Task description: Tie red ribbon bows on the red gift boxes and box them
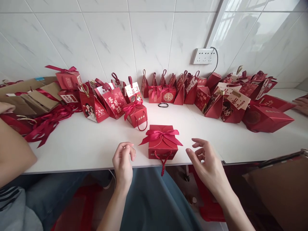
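A red gift box (160, 141) with a pink-red ribbon bow (161, 135) on its folded top stands at the table's front edge. Its twisted rope handle (163, 162) hangs over that edge. To the left of the box, apart from it, my left hand (124, 160) hovers with loosely curled fingers and nothing visible in them. My right hand (204, 157) is on the other side, open, fingers spread and not touching the box. Just behind and to the left sits a smaller red box (136, 115) with a bow and rope handle.
Red gift boxes (115, 102) line the wall, with more piled at right (267, 117). Loose red ribbons (48, 126) and a cardboard box (21, 93) are at left. A black hair tie (163, 105) lies mid-table. A person's arm (14, 144) is at left; another hand (302, 104) is far right.
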`<action>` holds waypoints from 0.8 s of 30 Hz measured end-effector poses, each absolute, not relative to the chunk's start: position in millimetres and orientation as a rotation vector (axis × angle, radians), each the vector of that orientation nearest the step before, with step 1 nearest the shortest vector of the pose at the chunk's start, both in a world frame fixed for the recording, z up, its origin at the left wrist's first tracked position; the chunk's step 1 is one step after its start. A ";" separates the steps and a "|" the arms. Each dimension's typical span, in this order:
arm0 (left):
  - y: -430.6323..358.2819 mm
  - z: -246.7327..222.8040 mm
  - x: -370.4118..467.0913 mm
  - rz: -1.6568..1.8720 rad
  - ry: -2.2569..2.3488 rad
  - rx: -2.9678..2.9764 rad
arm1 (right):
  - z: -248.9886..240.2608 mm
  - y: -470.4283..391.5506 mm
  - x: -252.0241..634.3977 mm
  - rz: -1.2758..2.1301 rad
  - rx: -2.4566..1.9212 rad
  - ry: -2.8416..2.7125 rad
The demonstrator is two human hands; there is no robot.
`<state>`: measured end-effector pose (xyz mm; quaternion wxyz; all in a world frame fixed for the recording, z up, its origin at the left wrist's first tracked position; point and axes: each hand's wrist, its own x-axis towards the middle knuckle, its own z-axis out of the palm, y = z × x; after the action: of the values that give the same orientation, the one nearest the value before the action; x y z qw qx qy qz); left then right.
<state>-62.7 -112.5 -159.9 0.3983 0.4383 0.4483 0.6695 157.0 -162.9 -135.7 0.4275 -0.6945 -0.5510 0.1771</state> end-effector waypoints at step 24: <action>-132.3 -111.6 -57.9 0.852 1.129 1.383 | -121.5 -145.9 140.6 0.719 -1.656 -1.297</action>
<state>-57.9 -132.3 -111.6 0.5492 0.5841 0.4770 0.3600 140.6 -145.9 -121.5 0.4434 -0.6677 -0.5230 0.2898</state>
